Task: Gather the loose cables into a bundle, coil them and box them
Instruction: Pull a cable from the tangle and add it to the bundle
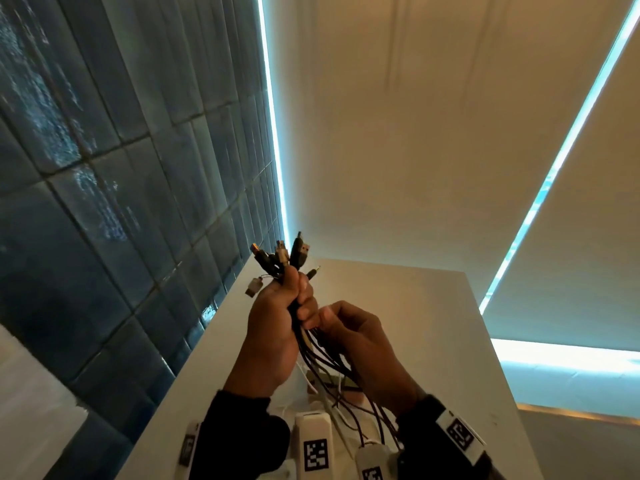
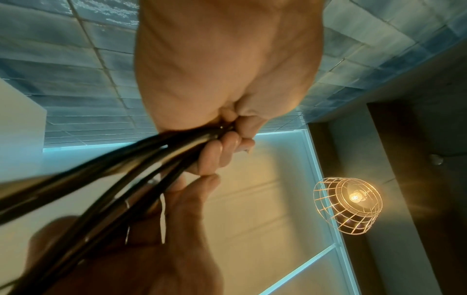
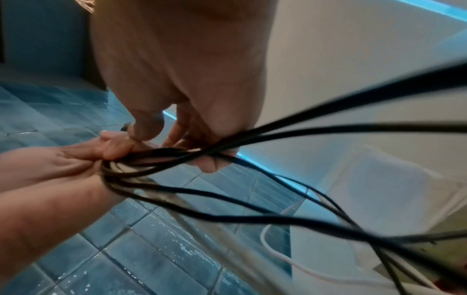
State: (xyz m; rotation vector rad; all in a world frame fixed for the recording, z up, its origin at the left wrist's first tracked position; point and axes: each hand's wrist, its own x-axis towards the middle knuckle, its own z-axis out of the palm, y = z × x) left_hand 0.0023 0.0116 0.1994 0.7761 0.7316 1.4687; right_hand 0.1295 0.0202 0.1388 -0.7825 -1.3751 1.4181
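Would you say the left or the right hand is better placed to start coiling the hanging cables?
Probably the right hand: it sits just below the left hand, already on the cables trailing down, while the left grips the bundle beneath the plugs.

The lower runs of the cables (image 1: 332, 368) pass behind the right hand (image 1: 363, 344) and out of the head view's bottom edge. A small box-like item (image 1: 332, 381) beneath them is mostly covered; its type cannot be determined. Connector types on the plug ends (image 1: 284, 254) are too small to read. In the left wrist view the cables (image 2: 106, 179) are blurred, strand count indeterminate. The left hand (image 3: 50, 165) is cut by the right wrist view's edge.
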